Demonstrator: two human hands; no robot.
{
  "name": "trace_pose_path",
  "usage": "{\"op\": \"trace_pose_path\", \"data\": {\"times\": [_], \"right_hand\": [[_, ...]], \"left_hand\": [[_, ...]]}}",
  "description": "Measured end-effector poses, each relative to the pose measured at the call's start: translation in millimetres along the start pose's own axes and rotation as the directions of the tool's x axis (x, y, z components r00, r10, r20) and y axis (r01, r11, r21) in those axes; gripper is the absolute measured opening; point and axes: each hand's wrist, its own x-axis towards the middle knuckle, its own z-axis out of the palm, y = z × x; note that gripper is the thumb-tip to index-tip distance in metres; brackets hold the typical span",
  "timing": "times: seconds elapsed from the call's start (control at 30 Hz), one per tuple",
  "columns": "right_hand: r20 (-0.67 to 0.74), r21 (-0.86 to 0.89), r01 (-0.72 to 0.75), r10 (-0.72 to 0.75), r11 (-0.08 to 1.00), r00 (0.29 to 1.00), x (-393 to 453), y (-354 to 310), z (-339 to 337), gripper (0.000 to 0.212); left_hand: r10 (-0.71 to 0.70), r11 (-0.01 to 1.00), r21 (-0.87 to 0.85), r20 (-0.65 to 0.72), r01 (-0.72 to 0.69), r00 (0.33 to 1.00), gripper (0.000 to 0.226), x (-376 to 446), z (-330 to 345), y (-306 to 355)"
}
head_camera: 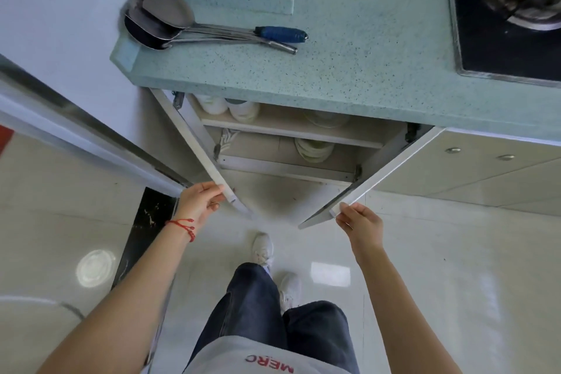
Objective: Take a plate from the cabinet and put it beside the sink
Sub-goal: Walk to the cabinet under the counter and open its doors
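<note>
Bare hands (201, 200) (359, 223) grip both open cabinet doors (194, 143) (379, 173).

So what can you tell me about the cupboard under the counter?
The cabinet sits below the speckled green countertop. Its two white doors are swung open, the left hand gripping the left door's edge and the right hand gripping the right door's edge. Inside, a pale shelf holds white bowls, and a stack of plates rests on the bottom level.
</note>
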Motion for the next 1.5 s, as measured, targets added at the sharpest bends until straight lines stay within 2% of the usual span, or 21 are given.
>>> {"op": "trace_pose_path", "data": {"times": [0.2, 0.37, 0.5, 0.67, 0.93, 1.0, 1.1, 1.2, 1.3, 1.37, 1.5], "right_hand": [[-0.028, -0.087, 0.029, -0.031, 0.996, 0.999, -11.4, 1.6, -29.3, 0.021], [-0.112, -0.124, 0.023, -0.037, 0.992, 0.993, -21.4, 4.7, -46.8, 0.015], [-0.178, -0.125, 0.019, -0.041, 0.992, 0.983, -28.3, 6.4, -51.1, 0.019], [-0.243, -0.137, 0.019, -0.052, 0.99, 0.969, -30.2, 11.7, -49.2, 0.015], [-0.346, -0.115, 0.045, -0.082, 0.992, 0.934, -39.5, 9.7, -59.5, 0.032], [-0.34, -0.116, 0.044, -0.082, 0.992, 0.937, -42.4, 8.3, -65.8, 0.034], [-0.376, -0.079, 0.039, -0.066, 0.996, 0.924, -46.6, 6.5, -72.9, 0.032], [-0.406, -0.065, 0.016, -0.041, 0.998, 0.913, -50.3, 3.6, -78.7, 0.014], [-0.429, -0.041, 0.028, -0.043, 0.999, 0.902, -47.2, 4.6, -90.6, 0.024], [-0.445, -0.049, 0.03, -0.049, 0.998, 0.894, -46.2, 5.4, -98.7, 0.024], [-0.498, -0.106, 0.004, -0.056, 0.994, 0.865, -46.5, 6.3, -108.0, 0.021]], "left_hand": [[-0.021, 1.0, -0.003, -0.046, 0.021, 0.999, 0.005, -6.8, -25.8, -6.1], [-0.038, 0.997, -0.064, -0.096, 0.032, 0.995, 0.006, -13.0, -38.6, -8.7], [-0.061, 0.996, -0.067, -0.116, 0.053, 0.991, 0.004, -14.3, -51.0, -12.3], [-0.066, 0.996, -0.071, -0.164, 0.055, 0.984, 0.027, -20.6, -70.8, -16.0], [0.001, 0.997, -0.07, -0.315, -0.024, 0.949, 0.032, -32.5, -112.1, -14.4], [-0.009, 0.997, -0.078, -0.343, -0.019, 0.939, 0.027, -31.8, -121.1, -13.9], [-0.021, 0.997, -0.075, -0.354, -0.006, 0.935, 0.002, -31.1, -129.4, -14.3], [0.003, 0.999, -0.029, -0.36, -0.014, 0.933, 0.009, -30.2, -133.4, -16.4], [0.052, 0.998, 0.049, -0.368, -0.037, 0.928, 0.018, -29.5, -131.1, -18.8], [0.091, 0.992, 0.111, -0.394, -0.051, 0.914, 0.022, -28.0, -127.8, -20.6], [0.267, 0.909, 0.409, -0.424, -0.08, 0.865, 0.019, -30.4, -123.6, -24.8]]}}
